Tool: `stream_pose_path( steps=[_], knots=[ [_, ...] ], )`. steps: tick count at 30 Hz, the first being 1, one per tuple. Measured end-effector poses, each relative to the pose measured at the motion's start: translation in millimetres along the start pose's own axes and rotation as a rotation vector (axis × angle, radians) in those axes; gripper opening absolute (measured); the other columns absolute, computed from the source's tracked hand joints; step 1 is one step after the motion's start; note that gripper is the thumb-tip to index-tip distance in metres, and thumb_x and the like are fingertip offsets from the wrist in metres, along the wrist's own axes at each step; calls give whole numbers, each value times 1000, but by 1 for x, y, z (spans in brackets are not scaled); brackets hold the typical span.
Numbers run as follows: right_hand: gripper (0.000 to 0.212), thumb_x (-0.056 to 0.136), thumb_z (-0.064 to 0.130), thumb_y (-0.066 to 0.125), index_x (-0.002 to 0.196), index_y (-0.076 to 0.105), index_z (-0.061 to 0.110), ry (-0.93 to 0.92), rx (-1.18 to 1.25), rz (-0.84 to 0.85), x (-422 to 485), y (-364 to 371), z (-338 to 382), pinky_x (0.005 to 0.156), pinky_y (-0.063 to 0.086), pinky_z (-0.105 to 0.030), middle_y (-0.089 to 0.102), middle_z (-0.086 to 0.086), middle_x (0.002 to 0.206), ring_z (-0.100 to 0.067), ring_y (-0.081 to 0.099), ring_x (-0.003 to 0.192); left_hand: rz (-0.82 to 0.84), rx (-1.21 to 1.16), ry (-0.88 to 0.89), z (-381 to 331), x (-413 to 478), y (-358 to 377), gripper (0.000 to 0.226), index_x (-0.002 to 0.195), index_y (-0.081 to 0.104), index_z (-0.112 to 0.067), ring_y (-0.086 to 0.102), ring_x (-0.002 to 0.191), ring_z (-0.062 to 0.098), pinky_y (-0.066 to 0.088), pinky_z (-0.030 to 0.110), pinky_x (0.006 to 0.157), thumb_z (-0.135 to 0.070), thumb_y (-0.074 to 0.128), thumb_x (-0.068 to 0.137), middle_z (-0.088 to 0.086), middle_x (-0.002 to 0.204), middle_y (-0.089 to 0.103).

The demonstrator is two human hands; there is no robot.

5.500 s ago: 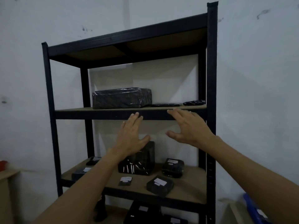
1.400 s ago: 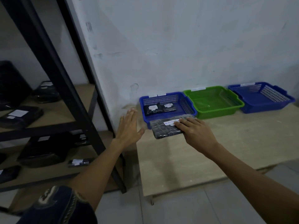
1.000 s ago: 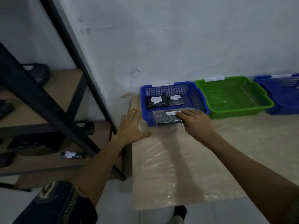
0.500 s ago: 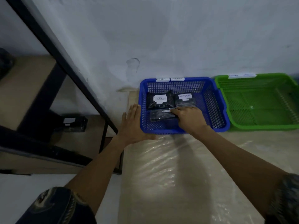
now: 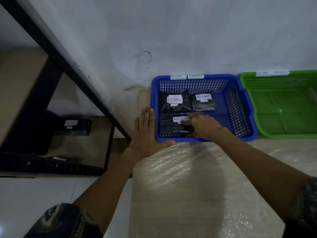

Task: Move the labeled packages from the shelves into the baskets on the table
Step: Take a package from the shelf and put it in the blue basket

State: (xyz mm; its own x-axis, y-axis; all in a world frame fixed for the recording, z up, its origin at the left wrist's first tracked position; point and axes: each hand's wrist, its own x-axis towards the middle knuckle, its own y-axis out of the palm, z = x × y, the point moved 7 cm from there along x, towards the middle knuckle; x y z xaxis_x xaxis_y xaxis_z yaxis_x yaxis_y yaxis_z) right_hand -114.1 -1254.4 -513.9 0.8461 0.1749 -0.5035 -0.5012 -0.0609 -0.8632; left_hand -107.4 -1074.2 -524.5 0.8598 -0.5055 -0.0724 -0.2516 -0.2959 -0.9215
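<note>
The right hand [image 5: 203, 125] rests on a flat black package [image 5: 171, 127] lying in the near left part of the blue basket [image 5: 243, 107], fingers curled loosely over its right edge; whether they grip it cannot be told. The left hand [image 5: 145, 134] lies open and flat against the basket's outer left corner, probably to keep it from sliding on the plastic-covered surface [image 5: 188, 194]. The package label reads "RETURN", as do two packages behind it. Basket rim tags read "RETURN" and "OVERDUE". The green basket [image 5: 283, 107] holds nothing visible; its tag is illegible.
</note>
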Motion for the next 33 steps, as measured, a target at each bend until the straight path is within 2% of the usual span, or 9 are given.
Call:
stream_pose_path(
  steps=[4,7,9,12,17,20,24,29,33],
  knots=[
    [67,86,54,59,145,36,32,-24,177,110,8,10,-7,111,32,-47,29,-7,152,-30,32,138,-5,-20,7,1,0,0,132,149,-18,-7,-24,145,21,-5,52,119,-95,29,62,9,157,-25],
    [57,92,53,50,143,40,31,6,292,164,10,17,-12,115,25,-45,21,-4,157,-28,24,142,-15,-27,9,1,0,0,132,150,-16,-6,-22,145,21,-3,52,119,-94,30,63,9,158,-23],
    [50,95,43,51,142,42,30,-19,250,126,13,16,-11,111,32,-41,31,-5,152,-27,34,137,-21,-37,13,1,0,1,131,150,-16,-6,-22,145,21,-4,52,119,-94,30,64,9,158,-23],
    [53,91,40,58,141,43,32,-35,115,73,14,13,-8,99,43,-38,41,-2,143,-24,45,127,-24,-49,14,0,0,0,131,149,-18,-7,-23,145,20,-6,50,119,-93,31,63,9,158,-25],
    [53,87,43,62,137,46,34,-51,-24,-23,14,11,-2,92,49,-44,48,-3,135,-26,52,119,-16,-51,3,0,0,1,131,149,-20,-8,-25,144,19,-8,49,118,-92,35,64,7,157,-28],
    [61,86,46,62,140,38,32,-47,-88,-48,18,12,-1,91,47,-46,45,-3,139,-29,46,125,-10,-52,-7,0,0,1,131,149,-21,-9,-27,144,17,-9,47,118,-91,37,64,6,156,-29],
    [68,84,50,62,143,34,31,-49,-138,-39,22,13,-1,101,42,-46,37,-4,146,-30,36,133,-12,-40,-11,0,0,2,131,149,-21,-9,-26,144,17,-8,46,118,-90,38,64,6,156,-28],
    [74,79,55,66,143,36,33,-42,-73,-30,20,0,-2,101,40,-44,41,-1,146,-25,42,131,13,-1,-19,0,0,-1,133,148,-23,-9,-29,143,17,-12,47,117,-92,35,62,6,156,-30],
    [64,81,48,67,138,44,28,-26,-43,-117,11,-14,-2,95,43,-42,51,-3,135,-26,49,123,3,42,-32,0,-1,-3,133,149,-21,-9,-27,143,17,-12,46,117,-93,32,61,7,157,-27]
  ],
)
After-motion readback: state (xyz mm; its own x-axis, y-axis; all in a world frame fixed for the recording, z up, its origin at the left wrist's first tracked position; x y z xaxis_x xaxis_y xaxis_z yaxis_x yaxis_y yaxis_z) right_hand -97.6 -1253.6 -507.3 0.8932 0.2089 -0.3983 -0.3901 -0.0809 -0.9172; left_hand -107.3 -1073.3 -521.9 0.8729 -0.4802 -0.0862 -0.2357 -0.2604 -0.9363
